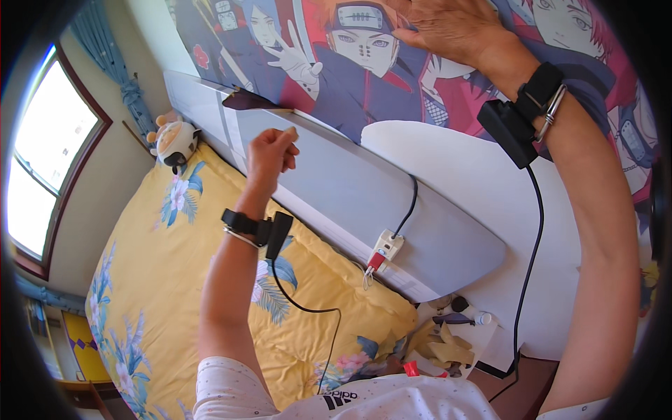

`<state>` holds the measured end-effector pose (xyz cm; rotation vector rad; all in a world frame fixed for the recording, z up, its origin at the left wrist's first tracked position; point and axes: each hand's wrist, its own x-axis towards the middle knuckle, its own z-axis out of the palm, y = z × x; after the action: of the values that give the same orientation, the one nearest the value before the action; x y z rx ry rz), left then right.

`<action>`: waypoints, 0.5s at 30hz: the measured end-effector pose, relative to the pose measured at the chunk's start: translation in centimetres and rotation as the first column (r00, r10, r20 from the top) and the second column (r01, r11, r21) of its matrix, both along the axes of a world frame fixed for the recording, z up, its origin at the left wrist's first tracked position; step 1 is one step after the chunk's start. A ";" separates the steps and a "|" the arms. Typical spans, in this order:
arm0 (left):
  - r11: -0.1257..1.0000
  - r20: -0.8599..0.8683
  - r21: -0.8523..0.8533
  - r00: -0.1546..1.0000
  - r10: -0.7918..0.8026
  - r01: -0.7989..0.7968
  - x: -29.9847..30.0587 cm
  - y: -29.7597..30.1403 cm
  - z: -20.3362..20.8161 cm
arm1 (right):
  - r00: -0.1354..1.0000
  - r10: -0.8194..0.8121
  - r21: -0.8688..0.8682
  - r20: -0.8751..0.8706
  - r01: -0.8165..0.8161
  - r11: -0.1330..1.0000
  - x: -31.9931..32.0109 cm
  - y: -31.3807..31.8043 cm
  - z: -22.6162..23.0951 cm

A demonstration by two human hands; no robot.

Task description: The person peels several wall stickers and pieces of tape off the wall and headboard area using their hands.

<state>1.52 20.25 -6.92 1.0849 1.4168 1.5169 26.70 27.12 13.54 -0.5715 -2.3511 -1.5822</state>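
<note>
Yellow flowered bedding [164, 280] fills the bedroom's 8 o'clock side, alongside a gray headboard [336, 185] stretching from 10 to 4 o'clock. At 1 o'clock, my right hand [451, 29] rests against a cartoon poster [367, 87] covering the wall at 12 o'clock; its fingers run partly out of view, so I can't say how far they spread or whether they grip anything. My left hand [271, 159], at 10 o'clock, shows before the headboard, fingers curled, thumb and forefinger together, anything between them too small to make out. At 4 o'clock, a white power strip [388, 245] bears a red plug [376, 262].
</note>
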 end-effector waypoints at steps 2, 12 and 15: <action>0.999 0.047 -0.022 0.999 -0.025 0.026 1.4 0.8 -1.9 | 1.000 0.004 0.045 0.004 -0.004 0.999 0.0 0.1 0.0; 0.995 -0.381 0.085 0.925 -0.019 0.056 5.9 4.9 -4.8 | 1.000 0.028 0.090 0.000 -0.027 0.996 0.1 0.3 -0.3; 0.952 -0.787 0.272 0.601 0.136 0.140 6.5 6.2 -4.4 | 0.998 0.060 0.113 -0.003 -0.059 0.992 0.3 0.7 -0.2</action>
<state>7.99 26.43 -11.37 2.1699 1.7647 1.2989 26.98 27.86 13.31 -0.4762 -2.2352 -1.6712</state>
